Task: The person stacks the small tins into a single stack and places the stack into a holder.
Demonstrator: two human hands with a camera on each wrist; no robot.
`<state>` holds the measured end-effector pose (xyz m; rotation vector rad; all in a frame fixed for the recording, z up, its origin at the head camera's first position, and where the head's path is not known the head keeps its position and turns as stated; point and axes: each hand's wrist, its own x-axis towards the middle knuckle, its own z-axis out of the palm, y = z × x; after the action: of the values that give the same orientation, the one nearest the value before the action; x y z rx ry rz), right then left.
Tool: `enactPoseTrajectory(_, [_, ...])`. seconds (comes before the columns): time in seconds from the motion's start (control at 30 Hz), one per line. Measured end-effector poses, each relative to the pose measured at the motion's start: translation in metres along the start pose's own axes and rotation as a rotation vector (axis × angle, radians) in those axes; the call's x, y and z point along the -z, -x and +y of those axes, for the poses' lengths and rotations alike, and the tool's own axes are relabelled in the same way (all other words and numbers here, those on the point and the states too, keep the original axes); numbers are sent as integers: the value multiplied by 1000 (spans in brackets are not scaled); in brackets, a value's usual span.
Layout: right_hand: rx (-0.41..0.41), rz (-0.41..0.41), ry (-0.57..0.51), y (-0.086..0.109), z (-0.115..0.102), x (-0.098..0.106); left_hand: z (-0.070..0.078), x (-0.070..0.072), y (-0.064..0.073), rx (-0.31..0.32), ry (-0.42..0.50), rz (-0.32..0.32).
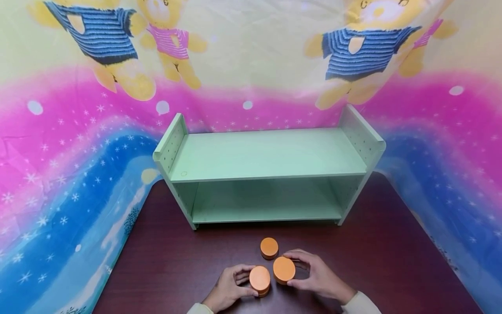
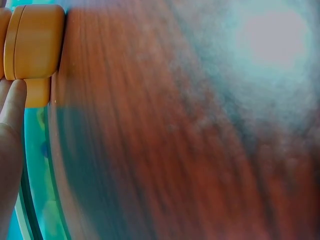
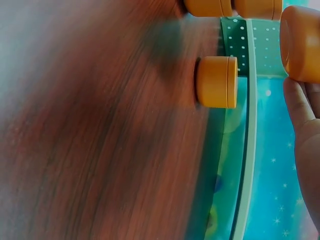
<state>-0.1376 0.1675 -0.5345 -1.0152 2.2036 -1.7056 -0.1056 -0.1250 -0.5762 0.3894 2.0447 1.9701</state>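
On the table, in front of the shelf, are small round orange jars with lids. My left hand (image 1: 231, 285) grips a stack of two jars (image 1: 259, 279) between thumb and fingers; the lower jar mostly hides under the upper in the head view. In the left wrist view a fingertip (image 2: 19, 90) touches the lower jar (image 2: 37, 42) near its lid seam. My right hand (image 1: 317, 274) holds another jar (image 1: 284, 269) by its sides, raised off the table, just right of the stack. A lone jar (image 1: 269, 247) stands upright behind them, also seen in the right wrist view.
A pale green two-tier shelf (image 1: 266, 152) with raised side panels stands at the back of the dark red-brown table (image 1: 157, 261). A printed cloth (image 1: 251, 96) with bears and snowflakes hangs behind and along both sides.
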Motion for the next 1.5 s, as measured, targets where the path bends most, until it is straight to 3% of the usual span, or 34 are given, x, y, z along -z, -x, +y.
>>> enactPoseTrajectory(0.37, [61, -1, 19, -4, -2, -3, 0, -1, -1, -15, 9, -13])
enactPoseTrajectory(0.87, [35, -42, -21, -14, -5, -12, -1, 0, -1, 12, 19, -15])
enactPoseTrajectory(1.3, [146, -44, 14, -19, -6, -24, -1, 0, 0, -11, 16, -23])
enactPoseTrajectory(1.5, [143, -44, -1, -21, -5, -29, -4, 1, -1, -16, 17, -26])
